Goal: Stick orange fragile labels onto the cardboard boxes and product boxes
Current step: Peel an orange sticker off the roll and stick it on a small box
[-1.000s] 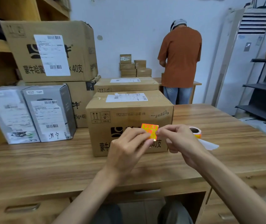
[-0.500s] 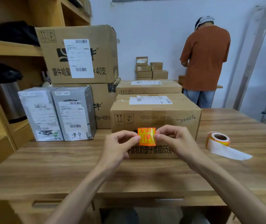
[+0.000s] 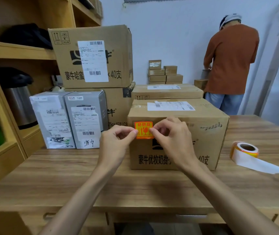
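Observation:
An orange fragile label (image 3: 143, 130) lies against the upper left of the front face of the nearest cardboard box (image 3: 206, 133). My left hand (image 3: 116, 143) pinches the label's left edge and my right hand (image 3: 171, 138) pinches its right edge. Two grey product boxes (image 3: 84, 119) with white shipping labels stand to the left on the wooden table (image 3: 67, 175). A roll of orange labels (image 3: 244, 149) lies on the table to the right, its white backing strip trailing out.
Two large cardboard boxes (image 3: 93, 56) are stacked behind the grey ones, another flat carton (image 3: 167, 91) sits behind the near box. A wooden shelf (image 3: 8, 82) with a metal flask stands left. A person in an orange shirt (image 3: 230, 61) stands at the back right.
Both hands carried the label up and forward from mid-air in front of the box onto the upper left of its front face. The view has shifted left and closer.

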`<control>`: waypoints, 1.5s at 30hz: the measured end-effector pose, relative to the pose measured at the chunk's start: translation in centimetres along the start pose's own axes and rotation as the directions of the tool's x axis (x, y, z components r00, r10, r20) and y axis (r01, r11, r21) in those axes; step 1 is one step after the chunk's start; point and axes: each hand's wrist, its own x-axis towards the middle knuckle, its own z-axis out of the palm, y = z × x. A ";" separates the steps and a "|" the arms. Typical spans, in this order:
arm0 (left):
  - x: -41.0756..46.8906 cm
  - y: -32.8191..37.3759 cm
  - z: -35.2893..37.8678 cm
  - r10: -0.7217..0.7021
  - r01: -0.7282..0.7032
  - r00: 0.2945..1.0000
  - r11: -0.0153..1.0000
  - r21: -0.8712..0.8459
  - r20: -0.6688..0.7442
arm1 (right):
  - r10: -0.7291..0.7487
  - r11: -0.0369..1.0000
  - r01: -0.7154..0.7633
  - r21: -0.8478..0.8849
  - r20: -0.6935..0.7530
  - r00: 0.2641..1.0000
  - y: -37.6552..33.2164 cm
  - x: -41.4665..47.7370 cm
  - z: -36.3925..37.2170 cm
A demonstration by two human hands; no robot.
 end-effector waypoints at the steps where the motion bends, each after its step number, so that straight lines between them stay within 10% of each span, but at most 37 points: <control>1: 0.2 0.0 -0.1 0.000 0.000 1.000 1.000 0.000 -0.007 | -0.011 1.000 0.010 -0.021 -0.024 1.000 -0.1 0.1 0.4; 27: 2.0 -1.9 1.0 0.164 -0.132 0.975 0.971 0.199 -0.152 | -0.137 0.950 0.070 -0.305 -0.204 0.969 1.1 0.7 3.9; 45: 3.8 -1.9 0.1 0.284 -0.279 0.959 0.939 0.200 0.004 | -0.325 0.829 0.216 -0.516 -0.130 0.937 2.6 3.0 1.4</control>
